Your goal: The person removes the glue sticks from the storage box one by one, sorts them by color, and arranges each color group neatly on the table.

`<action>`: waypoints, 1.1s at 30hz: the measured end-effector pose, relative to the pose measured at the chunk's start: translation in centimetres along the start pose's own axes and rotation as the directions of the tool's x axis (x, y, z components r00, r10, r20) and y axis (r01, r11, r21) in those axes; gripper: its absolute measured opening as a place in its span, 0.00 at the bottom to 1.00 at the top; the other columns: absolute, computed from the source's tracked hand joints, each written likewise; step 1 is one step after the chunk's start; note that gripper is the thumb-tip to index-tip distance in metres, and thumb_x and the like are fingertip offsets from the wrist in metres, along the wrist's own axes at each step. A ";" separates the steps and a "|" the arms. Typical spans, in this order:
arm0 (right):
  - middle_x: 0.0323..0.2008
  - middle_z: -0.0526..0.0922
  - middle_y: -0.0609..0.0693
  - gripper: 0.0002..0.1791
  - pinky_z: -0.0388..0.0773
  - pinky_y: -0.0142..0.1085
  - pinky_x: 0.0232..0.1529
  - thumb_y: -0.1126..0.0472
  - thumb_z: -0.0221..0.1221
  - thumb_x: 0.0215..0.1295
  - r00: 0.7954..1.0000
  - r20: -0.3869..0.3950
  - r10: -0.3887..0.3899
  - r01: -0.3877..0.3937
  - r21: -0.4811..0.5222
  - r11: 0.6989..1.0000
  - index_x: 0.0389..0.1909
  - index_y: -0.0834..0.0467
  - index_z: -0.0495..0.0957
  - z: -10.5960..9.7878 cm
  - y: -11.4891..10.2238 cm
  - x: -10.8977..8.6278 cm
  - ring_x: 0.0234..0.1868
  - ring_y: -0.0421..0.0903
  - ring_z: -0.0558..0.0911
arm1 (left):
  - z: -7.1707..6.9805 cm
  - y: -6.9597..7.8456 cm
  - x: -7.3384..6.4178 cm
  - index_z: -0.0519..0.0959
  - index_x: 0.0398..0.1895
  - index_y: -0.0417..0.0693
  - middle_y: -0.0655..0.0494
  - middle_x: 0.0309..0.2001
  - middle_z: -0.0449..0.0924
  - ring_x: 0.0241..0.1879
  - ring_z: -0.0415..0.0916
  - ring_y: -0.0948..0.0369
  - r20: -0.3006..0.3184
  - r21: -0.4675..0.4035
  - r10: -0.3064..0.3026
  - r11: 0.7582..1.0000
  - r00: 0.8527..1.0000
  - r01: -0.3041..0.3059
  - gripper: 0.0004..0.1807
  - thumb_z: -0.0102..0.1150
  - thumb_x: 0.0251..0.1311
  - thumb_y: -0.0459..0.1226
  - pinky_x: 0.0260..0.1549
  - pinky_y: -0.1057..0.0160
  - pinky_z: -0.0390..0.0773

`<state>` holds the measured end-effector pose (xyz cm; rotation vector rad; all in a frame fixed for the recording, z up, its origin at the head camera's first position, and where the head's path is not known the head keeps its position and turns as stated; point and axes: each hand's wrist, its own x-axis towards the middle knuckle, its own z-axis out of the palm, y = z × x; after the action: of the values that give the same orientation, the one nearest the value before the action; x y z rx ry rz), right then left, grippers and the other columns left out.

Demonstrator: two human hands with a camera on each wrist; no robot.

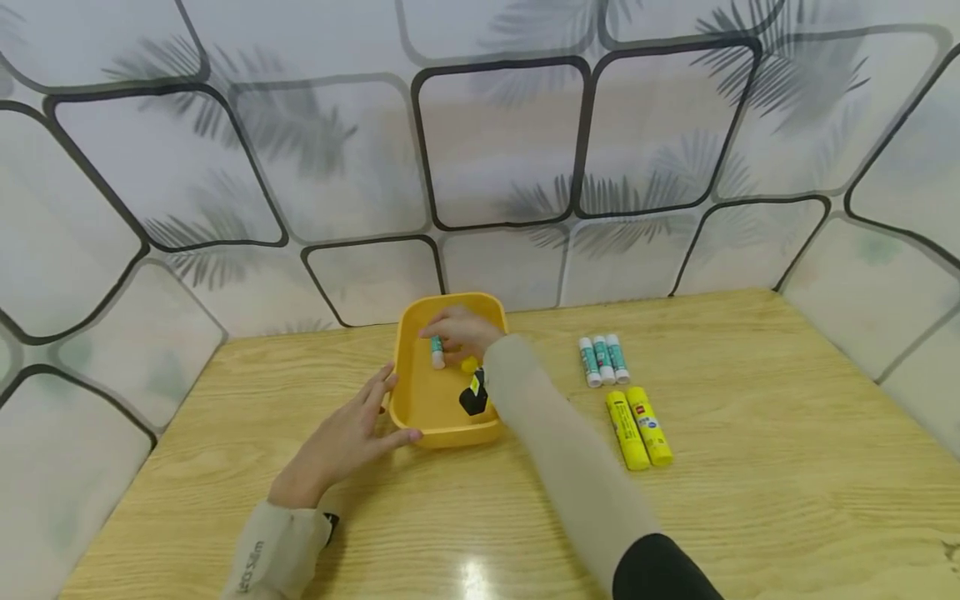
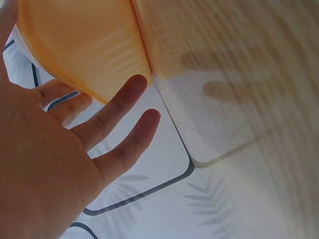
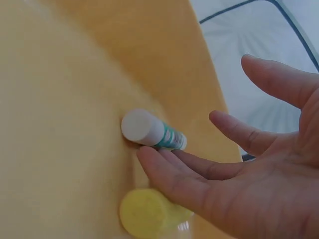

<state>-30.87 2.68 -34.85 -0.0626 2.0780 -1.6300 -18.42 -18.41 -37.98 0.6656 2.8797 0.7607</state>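
A yellow-orange plastic bin stands on the table near the back wall. My left hand is at its front left corner, thumb at the front rim and fingers spread along the outer left wall. Inside the bin, my right hand reaches in with straight fingers. Its fingertips are at a small white and teal glue stick, the thumb well apart from it; whether they touch it I cannot tell. Below that hand in the right wrist view lies a yellow glue stick, partly hidden by the fingers.
Right of the bin, three small white and teal glue sticks lie side by side on the wooden table. In front of them are two larger yellow glue sticks. A patterned wall covering rises behind the table and along both sides.
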 end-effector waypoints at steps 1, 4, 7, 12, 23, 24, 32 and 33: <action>0.65 0.71 0.61 0.29 0.75 0.51 0.63 0.59 0.63 0.71 1.000 0.005 -0.001 0.001 0.010 1.000 0.67 0.66 0.68 0.3 0.1 0.1 0.68 0.62 0.70 | 0.0 0.0 0.0 0.43 0.82 0.41 0.42 0.78 0.55 0.59 0.76 0.42 -0.001 0.000 0.002 1.000 1.000 -0.002 0.56 0.58 0.66 0.63 0.60 0.35 0.71; 0.64 0.72 0.61 0.29 0.73 0.52 0.64 0.58 0.63 0.72 1.000 0.026 0.003 -0.004 0.049 0.999 0.68 0.67 0.67 1.1 0.2 0.4 0.67 0.62 0.71 | -0.1 0.1 -0.1 0.43 0.82 0.40 0.40 0.77 0.56 0.60 0.76 0.41 -0.002 0.000 0.008 1.000 1.000 -0.008 0.56 0.58 0.67 0.62 0.60 0.35 0.70; 0.63 0.73 0.61 0.28 0.74 0.53 0.63 0.58 0.62 0.73 0.999 0.031 0.018 -0.021 0.081 0.996 0.67 0.66 0.68 1.7 0.3 0.5 0.64 0.59 0.74 | -0.1 0.1 -0.1 0.42 0.82 0.40 0.39 0.76 0.57 0.60 0.76 0.41 -0.001 -0.002 0.013 1.000 1.000 -0.013 0.56 0.57 0.67 0.62 0.59 0.35 0.71; 0.58 0.74 0.66 0.27 0.78 0.54 0.58 0.60 0.61 0.73 0.998 0.038 0.041 -0.048 0.187 0.981 0.68 0.65 0.67 2.1 0.3 0.7 0.58 0.60 0.78 | 0.0 0.0 -0.1 0.44 0.82 0.40 0.42 0.79 0.51 0.59 0.76 0.42 -0.009 0.009 0.018 1.000 1.000 -0.018 0.55 0.57 0.67 0.62 0.59 0.37 0.72; 0.51 0.76 0.66 0.33 0.84 0.54 0.45 0.77 0.58 0.65 0.994 0.107 0.000 -0.022 0.205 0.979 0.71 0.64 0.64 2.8 0.8 0.8 0.47 0.61 0.83 | 0.1 -0.1 -0.1 0.50 0.81 0.41 0.45 0.81 0.46 0.58 0.77 0.43 -0.032 0.011 0.019 1.000 0.999 -0.018 0.53 0.59 0.66 0.62 0.59 0.36 0.72; 0.49 0.76 0.66 0.34 0.85 0.53 0.44 0.78 0.58 0.64 0.995 0.100 0.002 -0.022 0.205 0.979 0.71 0.63 0.64 2.9 0.8 0.8 0.45 0.60 0.83 | 0.1 -0.1 -0.1 0.50 0.81 0.42 0.45 0.81 0.46 0.59 0.76 0.42 -0.031 0.009 0.019 1.000 0.999 -0.019 0.52 0.59 0.66 0.62 0.59 0.36 0.71; 0.45 0.78 0.64 0.36 0.87 0.45 0.41 0.79 0.58 0.64 0.997 0.075 -0.017 0.003 0.183 0.983 0.73 0.60 0.65 2.8 0.5 0.8 0.43 0.57 0.84 | 0.1 0.0 0.0 0.52 0.80 0.43 0.43 0.81 0.45 0.63 0.71 0.37 -0.029 0.017 0.025 1.000 0.999 -0.025 0.50 0.59 0.66 0.61 0.59 0.34 0.71; 0.45 0.78 0.64 0.36 0.87 0.46 0.41 0.79 0.59 0.64 0.997 0.077 -0.019 0.005 0.180 0.984 0.73 0.59 0.65 2.8 0.4 0.8 0.43 0.57 0.84 | 0.1 0.0 0.0 0.52 0.81 0.43 0.43 0.81 0.45 0.63 0.71 0.37 -0.027 0.017 0.021 1.000 0.999 -0.021 0.51 0.59 0.66 0.61 0.59 0.34 0.71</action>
<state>-30.31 0.05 -35.97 -0.0766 1.8682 -1.7861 -18.40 -18.35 -38.05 0.6938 2.9116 0.7550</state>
